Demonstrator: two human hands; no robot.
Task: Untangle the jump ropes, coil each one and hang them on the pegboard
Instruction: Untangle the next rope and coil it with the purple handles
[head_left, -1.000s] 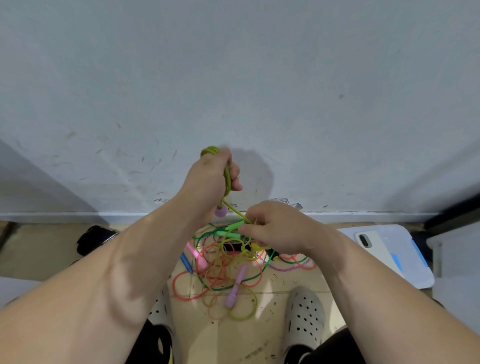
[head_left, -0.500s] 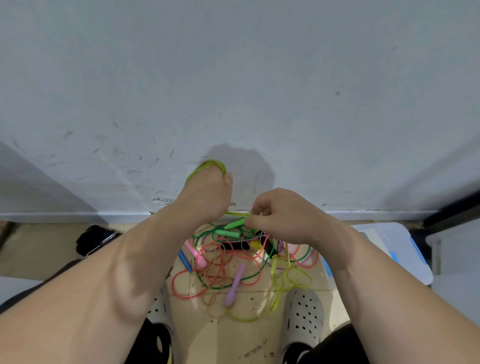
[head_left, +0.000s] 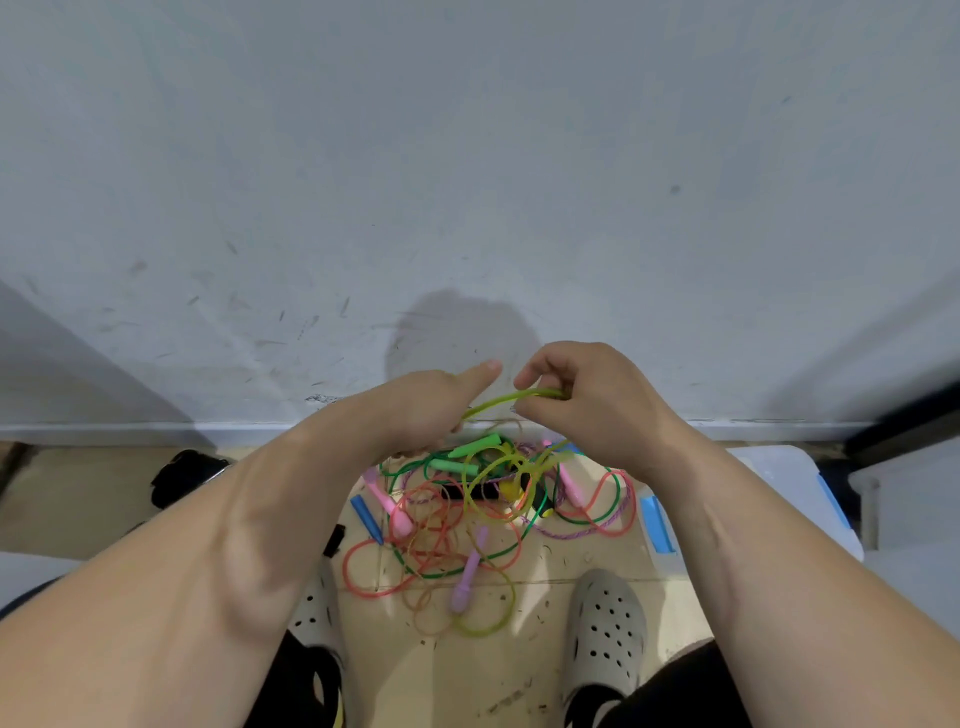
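the left hand (head_left: 415, 410) shows only its back and one straight digit; its other fingers are hidden, so whether it grips the yellow-green rope (head_left: 498, 401) cannot be told. one end of that rope vanishes inside the curled fingers of the right hand (head_left: 587, 400). the forearms cover the top of the tangle (head_left: 467, 514), most of the left shoe (head_left: 311, 608) and part of the white bin (head_left: 779, 467).
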